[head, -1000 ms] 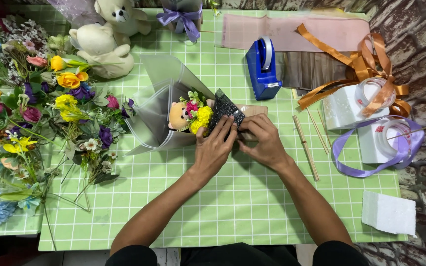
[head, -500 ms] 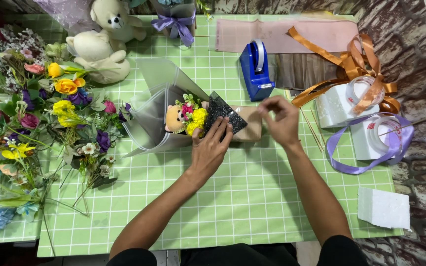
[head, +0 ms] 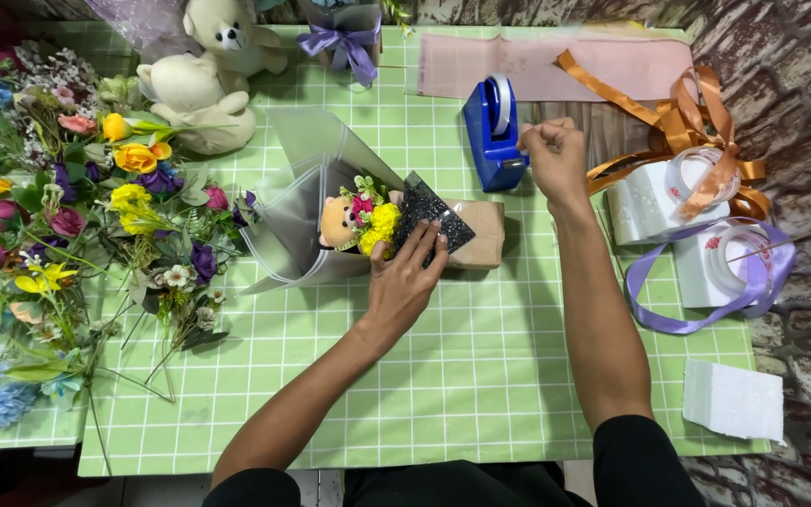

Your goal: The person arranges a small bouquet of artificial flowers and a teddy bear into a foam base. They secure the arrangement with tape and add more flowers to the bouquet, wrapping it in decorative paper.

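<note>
My left hand (head: 405, 282) presses flat on the small grey-wrapped teddy bouquet (head: 368, 225), lying lengthwise left to right mid-table. My right hand (head: 554, 155) pinches tape at the blue tape dispenser (head: 492, 136) near the far edge.

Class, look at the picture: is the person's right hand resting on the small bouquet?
No, the right hand is up at the blue tape dispenser; the left hand presses the bouquet.

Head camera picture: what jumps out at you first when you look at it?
The little bouquet in the middle of the green checked table, with a tiny bear and yellow flowers wrapped in grey paper, held down by the left hand. Then the right hand at the blue tape holder, and the heap of bright flowers on the left.
</note>
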